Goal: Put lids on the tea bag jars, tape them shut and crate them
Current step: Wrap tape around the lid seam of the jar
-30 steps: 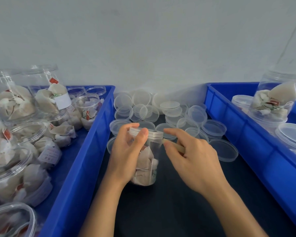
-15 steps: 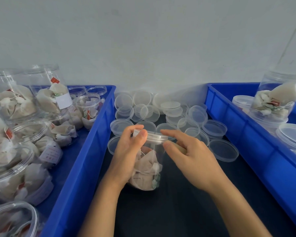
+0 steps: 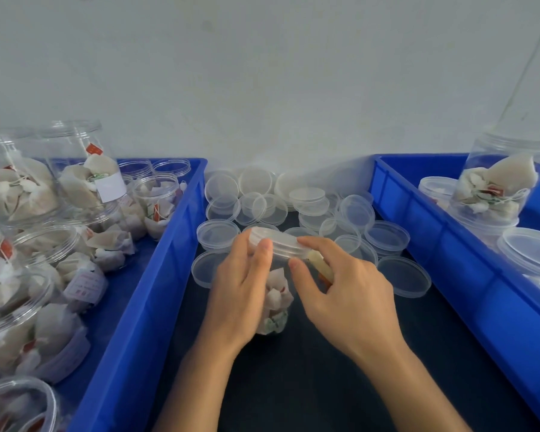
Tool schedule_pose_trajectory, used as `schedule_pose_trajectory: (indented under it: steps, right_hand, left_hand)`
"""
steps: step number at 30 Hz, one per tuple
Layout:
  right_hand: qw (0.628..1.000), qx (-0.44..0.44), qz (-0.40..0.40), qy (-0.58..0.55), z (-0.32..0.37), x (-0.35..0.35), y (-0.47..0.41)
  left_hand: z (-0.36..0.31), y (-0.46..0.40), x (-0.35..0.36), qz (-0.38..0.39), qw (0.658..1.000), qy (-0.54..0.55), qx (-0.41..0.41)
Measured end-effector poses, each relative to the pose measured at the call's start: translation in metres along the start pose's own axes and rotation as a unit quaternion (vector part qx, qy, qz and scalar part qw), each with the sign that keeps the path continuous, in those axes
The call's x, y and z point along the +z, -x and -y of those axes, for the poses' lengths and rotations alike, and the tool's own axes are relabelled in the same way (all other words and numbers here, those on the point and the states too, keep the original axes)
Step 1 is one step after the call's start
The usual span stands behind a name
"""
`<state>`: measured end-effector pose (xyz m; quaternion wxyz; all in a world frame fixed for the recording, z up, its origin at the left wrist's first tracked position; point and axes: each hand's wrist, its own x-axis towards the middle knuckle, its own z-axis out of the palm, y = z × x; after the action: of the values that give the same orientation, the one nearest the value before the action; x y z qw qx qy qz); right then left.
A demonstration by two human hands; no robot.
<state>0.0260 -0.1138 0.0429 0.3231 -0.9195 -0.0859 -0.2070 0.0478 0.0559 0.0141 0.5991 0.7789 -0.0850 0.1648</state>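
Behind your bench stands a plain pale wall (image 3: 262,73), and the dark table (image 3: 293,385) runs between two blue crates. Your left hand (image 3: 240,300) wraps round the jar (image 3: 276,307) of tea bags, which stands on the table between the crates; your thumb lies up against the lid (image 3: 278,243) and the curled fingers are hidden behind the jar. The lid sits on the jar's mouth, tilted a little toward you. Your right hand (image 3: 349,297) meets the jar from the other side: the forefinger lies along the lid's rim and the thumb presses the jar wall just below it. Your other right fingers curl round a roll of tape (image 3: 321,268), pale yellow, of which only an edge shows. Whether a strip of tape already lies on the lid, you cannot tell from this view.

Behind the jar, a heap of loose lids (image 3: 293,201) covers the table up to the wall, some stacked, some leaning on each other. One flat lid (image 3: 404,275) lies just right of your right hand. The left crate (image 3: 156,275) holds open jars (image 3: 44,198) of tea bags, crowded together without lids. The right crate (image 3: 449,244) holds lidded jars (image 3: 496,188), one standing on top of others.
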Motion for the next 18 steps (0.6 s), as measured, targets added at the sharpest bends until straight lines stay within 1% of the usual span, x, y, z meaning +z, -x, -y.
schedule_pose_trajectory:
  steps: [2,3,6,9,12,18]
  right_hand:
    - [1.000,0.000,-0.004,-0.002,0.002,0.002,0.000]
    - [1.000,0.002,-0.001,-0.006,0.002,0.002,0.000]
    - [0.999,0.000,0.034,-0.023,0.000,0.001,-0.001]
    - [0.997,-0.002,0.064,-0.044,-0.002,0.000,-0.002]
    - [0.997,-0.003,0.056,-0.046,-0.004,0.000,-0.002]
    - [0.997,0.015,0.052,-0.050,-0.010,0.000,-0.006]
  left_hand:
    - [0.000,0.000,0.004,0.026,0.999,0.025,-0.017]
    - [0.000,0.000,0.005,0.025,0.999,0.029,-0.017]
    - [0.001,-0.001,0.007,0.000,0.999,0.045,-0.009]
    - [0.001,-0.001,0.005,-0.024,0.997,0.068,-0.027]
    - [0.003,-0.002,0.004,-0.030,0.995,0.084,-0.045]
    - [0.002,-0.002,0.004,-0.025,0.992,0.112,-0.049]
